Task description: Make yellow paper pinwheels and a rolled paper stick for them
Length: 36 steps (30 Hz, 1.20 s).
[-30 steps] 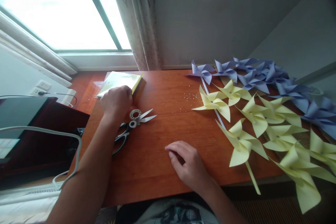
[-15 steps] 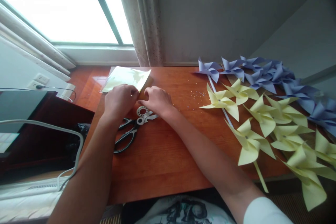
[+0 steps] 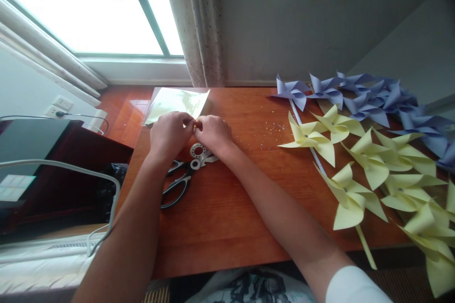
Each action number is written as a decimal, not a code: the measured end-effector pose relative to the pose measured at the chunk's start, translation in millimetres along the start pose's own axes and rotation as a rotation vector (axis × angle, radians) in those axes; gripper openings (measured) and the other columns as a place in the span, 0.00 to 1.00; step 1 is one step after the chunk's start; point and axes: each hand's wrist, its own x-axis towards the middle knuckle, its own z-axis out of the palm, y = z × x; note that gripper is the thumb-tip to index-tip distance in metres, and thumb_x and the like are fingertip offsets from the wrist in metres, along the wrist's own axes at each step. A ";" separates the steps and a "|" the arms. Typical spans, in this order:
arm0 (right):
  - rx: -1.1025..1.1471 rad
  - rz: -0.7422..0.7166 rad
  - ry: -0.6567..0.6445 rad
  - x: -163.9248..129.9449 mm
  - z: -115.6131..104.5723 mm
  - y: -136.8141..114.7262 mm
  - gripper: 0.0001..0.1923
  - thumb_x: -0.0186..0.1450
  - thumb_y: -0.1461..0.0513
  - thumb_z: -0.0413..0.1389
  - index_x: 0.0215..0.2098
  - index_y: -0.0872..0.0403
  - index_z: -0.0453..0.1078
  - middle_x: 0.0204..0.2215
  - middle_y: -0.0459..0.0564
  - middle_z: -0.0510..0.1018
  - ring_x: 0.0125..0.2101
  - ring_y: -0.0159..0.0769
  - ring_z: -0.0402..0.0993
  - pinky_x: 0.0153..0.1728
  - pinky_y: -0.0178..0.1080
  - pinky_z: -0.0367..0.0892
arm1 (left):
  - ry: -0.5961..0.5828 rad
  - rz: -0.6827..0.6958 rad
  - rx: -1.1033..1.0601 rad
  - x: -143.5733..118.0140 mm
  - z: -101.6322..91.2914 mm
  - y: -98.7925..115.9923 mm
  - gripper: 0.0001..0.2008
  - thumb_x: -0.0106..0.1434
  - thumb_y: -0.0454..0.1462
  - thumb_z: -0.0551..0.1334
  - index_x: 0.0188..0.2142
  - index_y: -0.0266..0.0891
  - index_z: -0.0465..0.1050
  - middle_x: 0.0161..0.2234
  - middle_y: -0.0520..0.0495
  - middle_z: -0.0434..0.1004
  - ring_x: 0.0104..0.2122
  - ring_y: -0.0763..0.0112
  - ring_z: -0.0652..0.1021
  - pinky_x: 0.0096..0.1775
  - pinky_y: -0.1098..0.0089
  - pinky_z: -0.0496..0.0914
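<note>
Bright window (image 3: 88, 14) past a wood counter (image 3: 220, 227). Pale yellow packet (image 3: 177, 104) sits far left, and the left hand (image 3: 170, 135) and right hand (image 3: 214, 133) both seem to have a tight pinch grip at its near right corner. Looks like fiddly corner-work, so next move probably calls for a steady touch.

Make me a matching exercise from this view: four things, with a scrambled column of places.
Things
1. scissors
2. pale yellow paper
3. purple pinwheels
4. yellow pinwheels

Places
A. right side, behind the other pinwheels, closer to the wall
B. far left corner of the table
C. right side, nearer the person than the other pinwheels
D. left part of the table, nearer the person than the paper

Pairs: 1-D, 2-B, 3-A, 4-C
</note>
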 end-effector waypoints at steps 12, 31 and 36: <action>0.092 0.079 0.004 1.9 4.0 8.8 0.12 0.67 0.56 0.51 0.38 0.46 0.78 0.38 0.48 0.84 0.40 0.44 0.79 0.37 0.39 0.69 | 0.016 -0.036 0.075 -4.5 1.3 3.8 0.17 0.66 0.46 0.55 0.40 0.44 0.82 0.42 0.43 0.84 0.39 0.54 0.80 0.37 0.63 0.70; 0.181 -0.082 0.109 -2.1 2.2 13.4 0.15 0.66 0.59 0.53 0.51 0.48 0.68 0.46 0.48 0.79 0.41 0.40 0.77 0.37 0.37 0.69 | 0.048 -0.055 0.102 -8.8 -2.5 7.9 0.18 0.66 0.46 0.54 0.38 0.43 0.81 0.40 0.42 0.82 0.39 0.52 0.80 0.36 0.62 0.70; 0.129 -0.159 0.130 2.2 6.8 16.7 0.11 0.67 0.61 0.52 0.44 0.49 0.76 0.42 0.47 0.80 0.42 0.38 0.76 0.40 0.35 0.67 | 0.055 -0.072 0.125 -9.0 -1.9 8.4 0.18 0.66 0.46 0.54 0.38 0.43 0.82 0.40 0.41 0.83 0.39 0.52 0.81 0.36 0.62 0.70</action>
